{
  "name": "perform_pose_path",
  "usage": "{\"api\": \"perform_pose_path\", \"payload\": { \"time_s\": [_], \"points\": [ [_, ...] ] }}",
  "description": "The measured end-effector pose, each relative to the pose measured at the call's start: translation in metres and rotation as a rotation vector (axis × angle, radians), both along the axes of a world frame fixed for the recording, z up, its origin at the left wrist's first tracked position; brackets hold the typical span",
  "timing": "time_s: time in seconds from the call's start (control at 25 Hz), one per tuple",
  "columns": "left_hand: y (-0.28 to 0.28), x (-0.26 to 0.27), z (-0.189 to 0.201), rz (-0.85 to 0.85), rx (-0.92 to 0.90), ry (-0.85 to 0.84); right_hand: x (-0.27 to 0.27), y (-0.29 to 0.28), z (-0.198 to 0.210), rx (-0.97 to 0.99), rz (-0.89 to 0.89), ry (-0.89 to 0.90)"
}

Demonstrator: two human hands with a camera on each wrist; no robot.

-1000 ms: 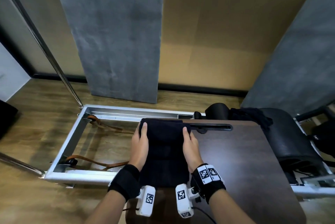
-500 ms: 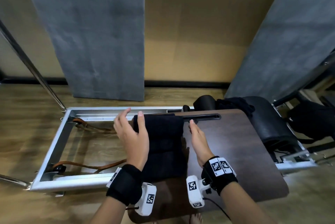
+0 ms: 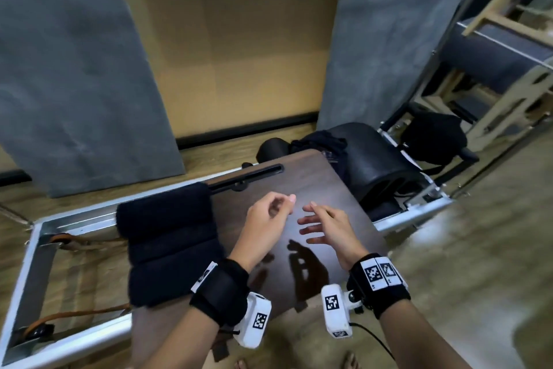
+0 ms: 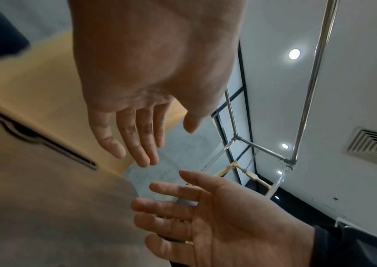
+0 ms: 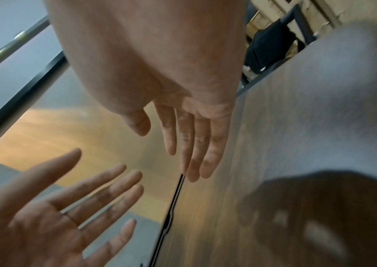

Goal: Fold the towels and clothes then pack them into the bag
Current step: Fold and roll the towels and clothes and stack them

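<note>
A folded black towel [image 3: 170, 243] lies on the left part of the dark wooden table [image 3: 314, 186]. My left hand [image 3: 278, 208] and right hand [image 3: 311, 223] hover side by side over the bare tabletop to the right of the towel. Both are empty, with fingers loosely spread. The left wrist view has my left hand [image 4: 141, 144] above and the right hand [image 4: 183, 204] below it, palms facing. In the right wrist view the right hand [image 5: 183, 150] is straight-fingered over the table. A crumpled black garment [image 3: 321, 141] lies past the table's far edge.
A black padded barrel [image 3: 380, 159] stands behind the table at right, with a black bag-like bundle [image 3: 434, 141] beyond it. A metal frame [image 3: 74, 219] with brown straps [image 3: 68, 316] sits to the left. Wooden equipment fills the far right. The table has a handle slot [image 3: 248, 178].
Both hands have let go of the folded towel and moved right, over the bare tabletop. The head view has swung to the right.
</note>
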State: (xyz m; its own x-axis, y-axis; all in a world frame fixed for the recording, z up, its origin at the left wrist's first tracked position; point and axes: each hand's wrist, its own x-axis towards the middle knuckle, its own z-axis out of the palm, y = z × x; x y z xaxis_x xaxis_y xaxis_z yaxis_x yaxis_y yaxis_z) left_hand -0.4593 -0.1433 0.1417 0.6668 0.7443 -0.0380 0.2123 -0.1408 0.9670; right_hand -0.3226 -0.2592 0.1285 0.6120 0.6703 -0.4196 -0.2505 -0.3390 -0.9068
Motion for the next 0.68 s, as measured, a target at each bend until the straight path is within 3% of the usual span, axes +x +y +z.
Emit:
{"api": "perform_pose_path", "payload": {
  "time_s": [0.4,0.68],
  "points": [
    [-0.155,0.202,-0.023,-0.188,-0.060,0.146,0.167,-0.171,-0.029,0.000,-0.147,0.067],
    [-0.211,0.293,-0.042,0.018,-0.110,0.016,0.252,-0.215,-0.044,0.038,-0.095,0.101]
  ]
}}
